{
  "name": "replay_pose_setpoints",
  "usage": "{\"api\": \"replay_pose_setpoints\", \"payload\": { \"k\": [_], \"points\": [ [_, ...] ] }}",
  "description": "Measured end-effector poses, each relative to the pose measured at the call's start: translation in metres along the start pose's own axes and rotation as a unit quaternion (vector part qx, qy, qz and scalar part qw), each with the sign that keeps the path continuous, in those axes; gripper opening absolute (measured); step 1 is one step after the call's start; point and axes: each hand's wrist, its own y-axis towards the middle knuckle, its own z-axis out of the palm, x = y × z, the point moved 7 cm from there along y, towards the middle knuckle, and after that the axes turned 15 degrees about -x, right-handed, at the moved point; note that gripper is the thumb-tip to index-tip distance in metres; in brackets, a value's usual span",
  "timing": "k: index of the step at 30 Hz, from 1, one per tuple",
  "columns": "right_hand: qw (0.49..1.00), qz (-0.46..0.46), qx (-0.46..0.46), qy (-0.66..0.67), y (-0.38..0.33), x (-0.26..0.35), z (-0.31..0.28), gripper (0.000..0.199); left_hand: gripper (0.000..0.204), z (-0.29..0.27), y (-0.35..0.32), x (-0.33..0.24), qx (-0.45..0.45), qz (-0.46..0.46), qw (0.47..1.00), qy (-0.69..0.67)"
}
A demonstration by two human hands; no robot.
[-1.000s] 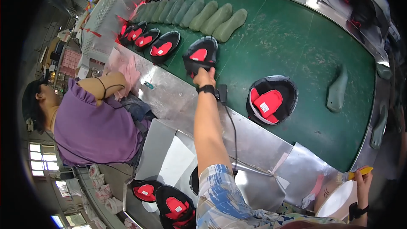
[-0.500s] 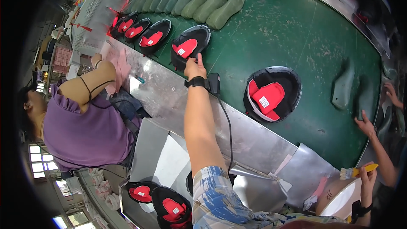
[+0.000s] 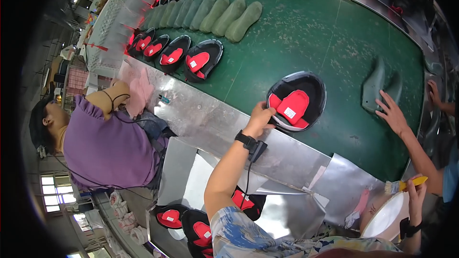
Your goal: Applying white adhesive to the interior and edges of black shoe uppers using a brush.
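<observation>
My left hand [image 3: 259,120], with a black strap and a wired device at the wrist, has its fingers closed on the near left edge of a black shoe upper [image 3: 313,102]. That upper lies open side up on the green belt, its red lining [image 3: 292,106] and a white label showing. My right hand [image 3: 417,190] grips a brush [image 3: 393,187] with a yellow handle and pale bristles. Below the brush is a white-lined tub [image 3: 386,220], partly cut off by my arm. Similar black uppers [image 3: 203,60] stand in a row along the belt at the left.
Green shoe lasts [image 3: 244,21] are lined up behind the row of uppers. At right, a co-worker's hand [image 3: 393,113] is over two darker lasts [image 3: 373,88]. A person in purple [image 3: 112,148] sits at left. More uppers [image 3: 169,216] lie in a metal tray below the bench edge.
My left hand has left the end upper of the row and moved right to the nearer, single upper. That row has shifted slightly. The co-worker's hand has moved up with fingers spread.
</observation>
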Motion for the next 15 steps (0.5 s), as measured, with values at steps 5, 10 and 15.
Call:
{"api": "replay_pose_setpoints", "payload": {
  "k": [5,10,15],
  "points": [
    [1.000,0.016,-0.003,0.009,-0.018,-0.006,-0.003,0.016,0.046,-0.053,0.038,-0.023,-0.131,0.018,0.987,-0.093],
    [1.000,0.025,0.007,-0.009,-0.023,-0.012,-0.006,0.013,0.058,-0.145,0.095,-0.052,-0.277,0.012,0.949,-0.151],
    [0.999,-0.003,0.031,-0.039,-0.020,-0.010,-0.016,0.012,0.045,-0.231,0.048,-0.069,-0.494,0.350,0.788,-0.108]
  ]
}}
